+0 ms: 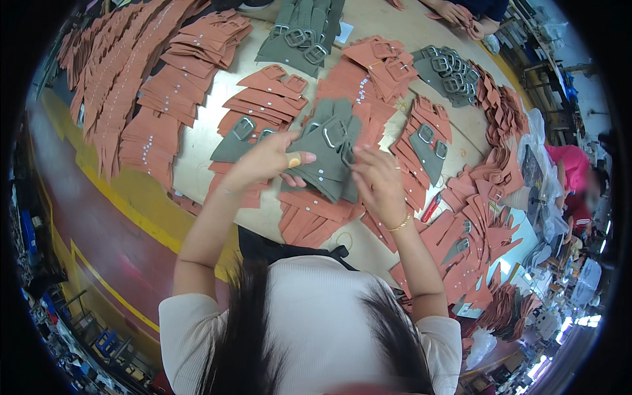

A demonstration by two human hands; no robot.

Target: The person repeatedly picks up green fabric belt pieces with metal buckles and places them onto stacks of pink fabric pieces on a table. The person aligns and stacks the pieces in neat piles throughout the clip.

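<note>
A stack of grey-green leather-like pieces with silver buckles (319,158) is held above the table, its pointed corner toward me. My left hand (273,158) grips its left edge, thumb on top and fingers underneath. A yellowish wrap covers part of that thumb. At the stack's right edge, by a buckle, is my right hand (378,176), its fingers bent; whether they pinch a piece is hard to make out. Terracotta pieces (316,214) lie beneath the stack. Another grey-green buckled piece (232,141) rests on a terracotta pile beside my left wrist.
Terracotta piles (151,141) cover the table's left side. Grey-green buckled bundles (299,33) lie at the back, and more (447,76) at the back right. Red-handled snips (431,207) lie right of my right hand. Another person's hands (464,16) work at the far edge.
</note>
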